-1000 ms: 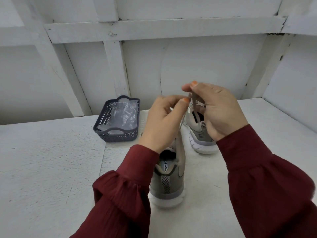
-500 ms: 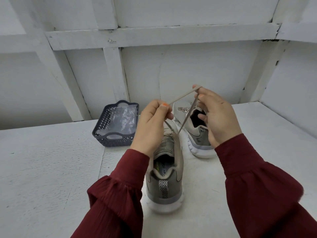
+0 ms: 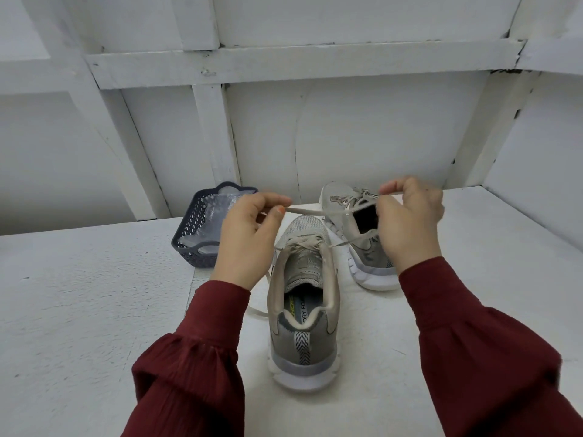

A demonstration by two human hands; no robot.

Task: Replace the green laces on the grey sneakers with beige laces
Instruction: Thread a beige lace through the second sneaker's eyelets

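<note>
So the person's left hand (image 3: 249,234) had the beige lace (image 3: 315,212) pinched between thumb and fingertip, other fingers curled in. The right hand (image 3: 410,225) pinched the other end the same way, and a second strand ran from its lower fingers down to the top eyelets.

The lace stretched tight left to right between the hands, just above the laced front of the near sneaker (image 3: 304,310). That shoe sat mid-table with its heel near and toe far, so the lace crossed its long axis. The knot spot lay down and between the grips, about as close to either hand.

Looked to me like a tying step, so the pull would go outward to both sides. On the left the basket (image 3: 192,247) was just beside the hand. On the right the far sneaker (image 3: 366,260), already beige-laced, sat right under the hand. The table (image 3: 94,310) had more open room toward the near side. A loose tail (image 3: 257,310) trailed left of the shoe. No green laces that I could see.
</note>
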